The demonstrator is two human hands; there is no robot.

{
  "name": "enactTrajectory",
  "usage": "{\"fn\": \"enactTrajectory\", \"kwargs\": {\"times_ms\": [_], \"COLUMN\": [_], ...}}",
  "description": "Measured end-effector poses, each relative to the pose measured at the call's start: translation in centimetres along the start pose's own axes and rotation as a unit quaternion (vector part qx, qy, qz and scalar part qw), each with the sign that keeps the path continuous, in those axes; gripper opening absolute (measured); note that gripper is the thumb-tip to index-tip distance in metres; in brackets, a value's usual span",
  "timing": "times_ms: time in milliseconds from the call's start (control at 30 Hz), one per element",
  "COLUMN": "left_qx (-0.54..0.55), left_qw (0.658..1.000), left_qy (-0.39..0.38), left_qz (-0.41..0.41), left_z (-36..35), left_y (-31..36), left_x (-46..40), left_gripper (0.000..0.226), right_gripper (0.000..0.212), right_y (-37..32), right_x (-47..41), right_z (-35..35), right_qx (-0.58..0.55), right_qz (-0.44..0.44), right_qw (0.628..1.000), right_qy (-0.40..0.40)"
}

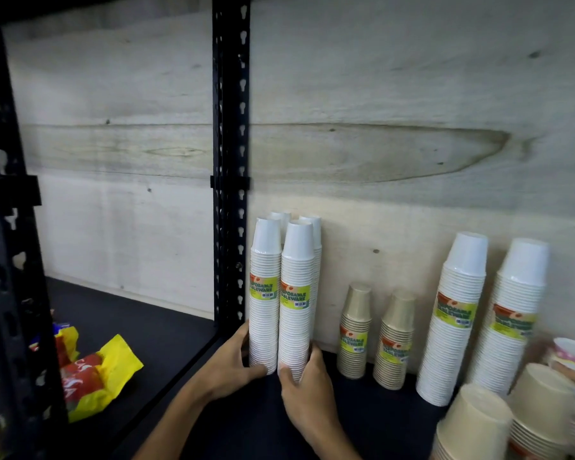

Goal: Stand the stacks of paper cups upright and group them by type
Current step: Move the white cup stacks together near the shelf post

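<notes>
Several narrow white cup stacks (296, 277) stand upright on the dark shelf (372, 413) beside the black upright post. My left hand (228, 363) wraps the base of the front-left stack (264, 293). My right hand (307, 390) grips the base of the front-right one. Two more white stacks stand behind them against the plywood wall. Two short brown cup stacks (354, 340) (395, 346) stand to the right. Further right stand two wide white stacks (452, 327) (508, 327).
Large brown cup stacks (478, 426) and a patterned pink cup (571, 356) crowd the bottom right corner. A black slotted post (231, 161) divides the shelf bays. Yellow and red snack packets (97, 373) lie in the left bay. Plywood backs the shelf.
</notes>
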State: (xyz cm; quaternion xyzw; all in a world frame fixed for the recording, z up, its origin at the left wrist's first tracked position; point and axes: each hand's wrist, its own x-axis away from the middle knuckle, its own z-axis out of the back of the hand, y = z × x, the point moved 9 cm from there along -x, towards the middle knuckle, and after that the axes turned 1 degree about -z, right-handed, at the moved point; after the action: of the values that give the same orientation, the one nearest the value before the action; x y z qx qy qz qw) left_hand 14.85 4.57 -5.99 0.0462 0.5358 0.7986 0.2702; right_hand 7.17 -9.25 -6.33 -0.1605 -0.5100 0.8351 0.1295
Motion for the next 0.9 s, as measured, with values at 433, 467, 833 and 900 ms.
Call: {"fn": "enactTrajectory", "kwargs": {"times_ms": [433,467,833,900], "left_qx": [-0.142,-0.140,-0.203,-0.211], "left_qw": [0.986,0.986,0.948,0.951], "left_qy": [0.083,0.092,0.210,0.181], "left_qz": [0.018,0.006,-0.128,-0.136], "left_z": [1.6,1.8,-1.1,-3.3], "left_y": [8.7,10.3,29.2,31.3], "left_x": [8.1,8.7,9.3,7.1], "left_gripper": [0.088,0.085,0.052,0.052], "right_gripper": [0.079,0.078,0.061,0.058], "right_y": [-5.4,-6.7,-18.0,-17.7], "right_x": [7.1,7.7,9.0,7.7], "right_z": [5.8,6.8,26.9,31.2], "right_qx": [0.047,0.043,0.071,0.095], "right_qz": [0.041,0.057,0.148,0.138], "right_qw": [0.998,0.997,0.977,0.970], "right_qy": [-0.010,-0.006,0.139,0.174]}}
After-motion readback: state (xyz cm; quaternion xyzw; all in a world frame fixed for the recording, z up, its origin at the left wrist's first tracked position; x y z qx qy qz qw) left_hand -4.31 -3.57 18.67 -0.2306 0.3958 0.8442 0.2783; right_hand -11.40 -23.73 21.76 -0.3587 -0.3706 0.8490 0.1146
